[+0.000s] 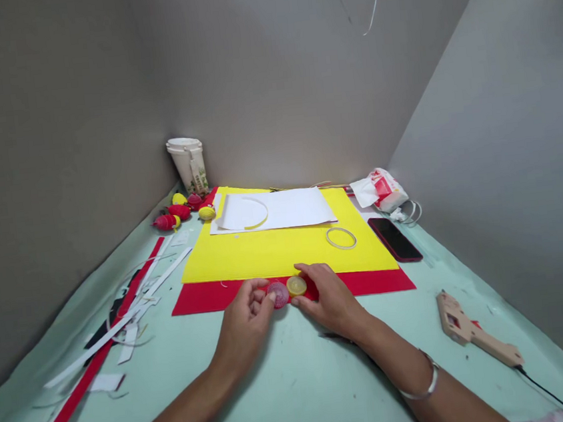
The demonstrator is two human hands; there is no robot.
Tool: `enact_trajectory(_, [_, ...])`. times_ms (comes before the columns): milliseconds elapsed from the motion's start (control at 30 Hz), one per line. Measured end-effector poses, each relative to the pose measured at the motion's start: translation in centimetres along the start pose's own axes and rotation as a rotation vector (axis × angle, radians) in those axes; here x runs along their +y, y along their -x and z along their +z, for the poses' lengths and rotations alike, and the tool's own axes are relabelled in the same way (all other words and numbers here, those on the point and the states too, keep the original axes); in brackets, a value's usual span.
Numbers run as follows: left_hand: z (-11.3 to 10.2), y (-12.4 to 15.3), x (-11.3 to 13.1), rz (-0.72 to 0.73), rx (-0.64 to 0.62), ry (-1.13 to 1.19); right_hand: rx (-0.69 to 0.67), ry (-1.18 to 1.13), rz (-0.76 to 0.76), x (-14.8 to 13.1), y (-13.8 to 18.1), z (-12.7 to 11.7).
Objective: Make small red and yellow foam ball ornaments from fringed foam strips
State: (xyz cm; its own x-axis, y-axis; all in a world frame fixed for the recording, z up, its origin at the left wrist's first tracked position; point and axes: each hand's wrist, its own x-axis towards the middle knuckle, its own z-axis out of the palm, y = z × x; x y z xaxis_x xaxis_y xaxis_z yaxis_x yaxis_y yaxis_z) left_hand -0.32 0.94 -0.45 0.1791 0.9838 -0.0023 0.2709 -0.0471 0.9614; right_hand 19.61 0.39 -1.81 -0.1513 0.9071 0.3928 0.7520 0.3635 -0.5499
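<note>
Between the thumb and fingers of my left hand (249, 308) is a small pinkish-red round disc (278, 295). My right hand (328, 297) grips a small yellow round disc (297, 286) by its edge, thumb below and index finger above. The two discs are side by side, and I cannot tell whether they touch. Both hands are over the near edge of a red sheet (197, 299), which lies under a larger yellow sheet (261, 257). A dark thin object (336, 337) is partly hidden beneath my right wrist.
White sheets (296, 208) and a white ring (341, 238) lie on the yellow sheet. Red and white strips (81, 390) are strewn at left, near red and yellow bulb-shaped pieces (166, 222) and a paper cup (187, 167). At right are a phone (395, 239) and glue gun (475, 331).
</note>
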Motion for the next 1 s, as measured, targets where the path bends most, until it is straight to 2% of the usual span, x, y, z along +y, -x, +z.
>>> enact_trajectory(167, [0.1,0.3,0.2,0.043,-0.054,-0.235,0.095,-0.038,-0.085,-0.6,-0.1,-0.4])
enact_trajectory(300, [0.2,0.5,0.6,0.085,-0.102,-0.384,0.143,-0.172,-0.119,-1.6,0.1,-0.7])
enact_trajectory(367, [0.2,0.6,0.7,0.1,-0.109,-0.4,0.117,-0.318,-0.038,-2.1,0.3,-0.8])
enact_trajectory(467, [0.1,0.6,0.7,0.134,-0.08,-0.408,0.029,-0.658,0.177,-2.2,0.2,-0.9])
enact_trajectory(533, [0.0,0.7,0.7,0.163,-0.017,-0.383,-0.056,-0.881,0.3,-2.0,0.1,-1.0])
enact_trajectory(633, [-0.1,0.9,0.8,0.199,0.046,-0.264,-0.159,-1.058,0.38,-1.7,-0.1,-1.1])
enact_trajectory(800, [-0.3,1.0,1.1,0.199,-0.096,0.003,-0.286,-1.227,0.404,-1.6,-0.1,-0.8])
enact_trajectory(900, [-0.2,1.0,1.2,0.184,-0.188,0.088,-0.319,-1.182,0.364,-1.6,-0.1,-0.7])
enact_trajectory(1000, [-0.2,1.0,1.2,0.168,-0.21,0.127,-0.328,-1.127,0.349,-1.8,-0.1,-0.7])
